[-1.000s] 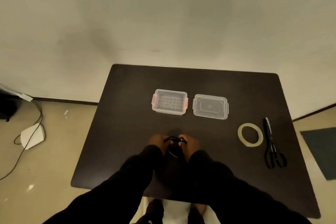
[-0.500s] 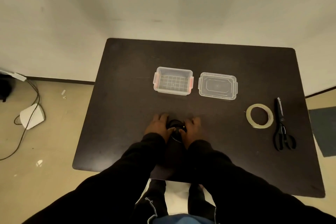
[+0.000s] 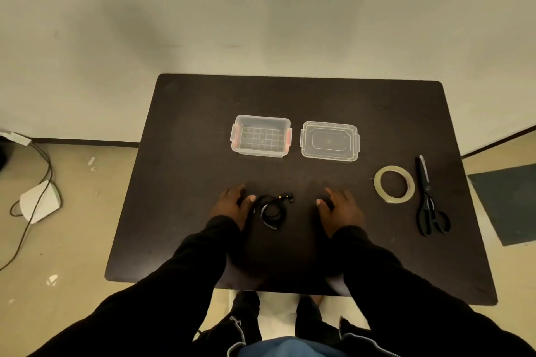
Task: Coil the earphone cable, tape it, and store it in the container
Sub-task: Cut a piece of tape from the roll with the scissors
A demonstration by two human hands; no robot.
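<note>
A black earphone cable (image 3: 273,210) lies in a loose coil on the dark table (image 3: 185,182), earbuds at its far side. My left hand (image 3: 233,206) rests flat just left of the coil, thumb close to it, holding nothing. My right hand (image 3: 339,210) lies flat to the right, well apart from the cable, fingers spread. An open clear container (image 3: 261,136) with orange latches sits further back, its clear lid (image 3: 329,141) beside it on the right. A roll of clear tape (image 3: 394,183) and black scissors (image 3: 428,201) lie at the right.
The table's near edge is just past my forearms. On the floor to the left lie a white device (image 3: 39,201) and cables. A dark mat (image 3: 510,200) lies on the floor to the right. A plain wall stands behind the table.
Both hands were together on the coil; they have let it go and moved apart, the right hand farther. The coil now lies alone on the table. The camera view has shifted.
</note>
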